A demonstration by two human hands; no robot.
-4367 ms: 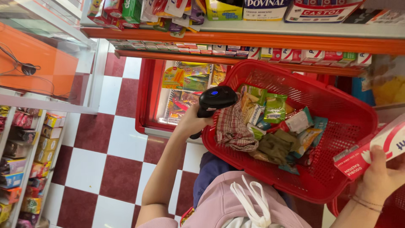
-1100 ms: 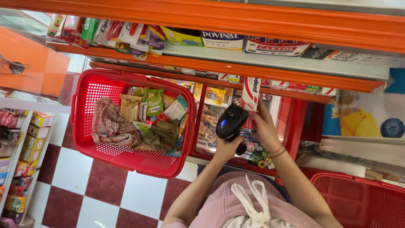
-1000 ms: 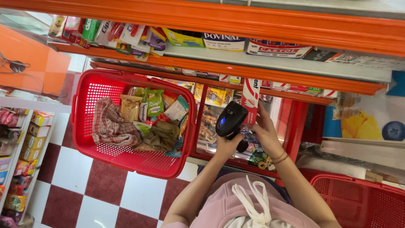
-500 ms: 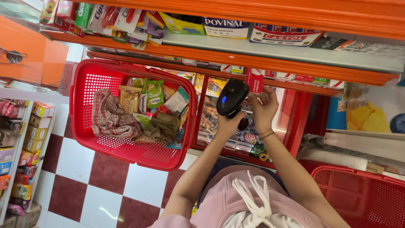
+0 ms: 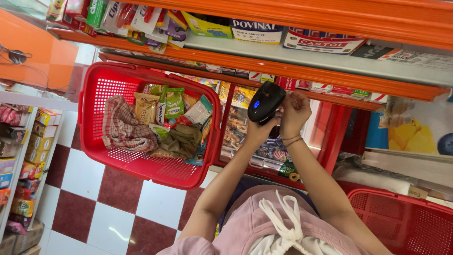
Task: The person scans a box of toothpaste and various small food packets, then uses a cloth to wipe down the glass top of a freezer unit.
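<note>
My left hand (image 5: 257,133) grips a black handheld scanner (image 5: 266,100) with a blue light on its back, raised in front of the orange shelf edge. My right hand (image 5: 293,112) is right beside the scanner head, fingers curled on a small red and white box (image 5: 285,84) that is mostly hidden behind the scanner and my fingers. To the left hangs a red plastic basket (image 5: 151,75) holding a checked cloth (image 5: 120,128), several snack packets (image 5: 173,101) and a dark green pouch (image 5: 181,139).
Orange shelves (image 5: 302,71) carry boxes and packets above my hands. A second red basket (image 5: 406,222) sits at the lower right. A low rack of small boxes (image 5: 33,141) lines the left edge. The floor is red and white tiles (image 5: 94,193).
My right hand has lifted the red and white box from low on the right up beside the scanner. The filled basket has shifted to the left of my view.
</note>
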